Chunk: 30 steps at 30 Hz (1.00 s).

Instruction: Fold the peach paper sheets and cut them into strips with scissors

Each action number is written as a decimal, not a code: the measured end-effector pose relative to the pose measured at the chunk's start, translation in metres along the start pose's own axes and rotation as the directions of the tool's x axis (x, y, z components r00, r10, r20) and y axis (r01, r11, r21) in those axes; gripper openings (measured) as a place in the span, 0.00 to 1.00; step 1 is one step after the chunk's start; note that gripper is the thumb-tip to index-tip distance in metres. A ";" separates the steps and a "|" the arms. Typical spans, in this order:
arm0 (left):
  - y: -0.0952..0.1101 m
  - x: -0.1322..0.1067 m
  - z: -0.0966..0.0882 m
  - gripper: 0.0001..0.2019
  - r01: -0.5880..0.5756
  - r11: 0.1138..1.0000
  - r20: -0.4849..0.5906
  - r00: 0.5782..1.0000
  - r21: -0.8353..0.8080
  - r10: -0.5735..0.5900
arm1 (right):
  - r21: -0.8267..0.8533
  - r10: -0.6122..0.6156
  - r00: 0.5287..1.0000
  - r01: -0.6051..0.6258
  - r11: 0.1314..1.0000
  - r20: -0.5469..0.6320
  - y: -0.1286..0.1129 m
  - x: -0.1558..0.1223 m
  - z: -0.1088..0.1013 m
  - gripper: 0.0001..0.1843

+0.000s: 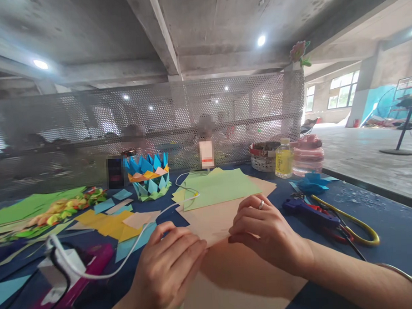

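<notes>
A peach sheet of paper [246,285] lies in front of me, its lower part shaded by my right hand. My left hand [169,261] has its fingers pressed together and bent over the sheet's left side, the fingertips at its far edge. On the right, my right hand [269,236], with a ring on one finger, is curled closed at the same edge. Its thumb is mostly hidden. Between the two hands the edge runs over another peach sheet [209,222]. Beyond lies a stack of light green paper [221,188].
A folded-paper basket [148,177] and yellow paper pieces [116,224] lie left, near a purple power strip [91,273] with a white cable. At right are a purple-handled tool [311,212], yellow-handled scissors [363,232], a bottle [283,160] and a pink jug [307,155]. A mesh partition [231,108] stands behind.
</notes>
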State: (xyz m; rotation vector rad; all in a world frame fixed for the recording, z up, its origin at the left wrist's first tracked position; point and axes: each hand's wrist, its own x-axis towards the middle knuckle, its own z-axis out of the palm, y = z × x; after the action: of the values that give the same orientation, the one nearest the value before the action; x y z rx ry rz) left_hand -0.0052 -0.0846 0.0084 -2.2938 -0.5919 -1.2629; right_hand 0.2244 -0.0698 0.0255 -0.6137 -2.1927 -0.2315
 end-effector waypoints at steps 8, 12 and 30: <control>-0.001 0.002 -0.002 0.08 0.001 1.000 -0.029 1.000 0.012 -0.001 | 0.002 0.008 1.000 -0.008 1.000 0.002 0.004 -0.002 0.000 0.03; -0.003 0.000 -0.002 0.08 -0.006 1.000 -0.018 1.000 0.024 0.007 | -0.010 0.014 1.000 -0.014 1.000 -0.014 0.006 -0.003 0.001 0.04; -0.007 0.002 -0.007 0.07 -0.009 0.998 -0.036 0.999 0.065 0.011 | 0.047 0.004 0.999 -0.006 0.999 0.051 0.010 -0.002 0.000 0.05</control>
State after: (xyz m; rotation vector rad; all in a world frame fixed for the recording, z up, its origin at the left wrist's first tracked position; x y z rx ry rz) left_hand -0.0129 -0.0827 0.0144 -2.2129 -0.5995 -1.2599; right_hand 0.2308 -0.0622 0.0236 -0.6052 -2.2391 -0.1625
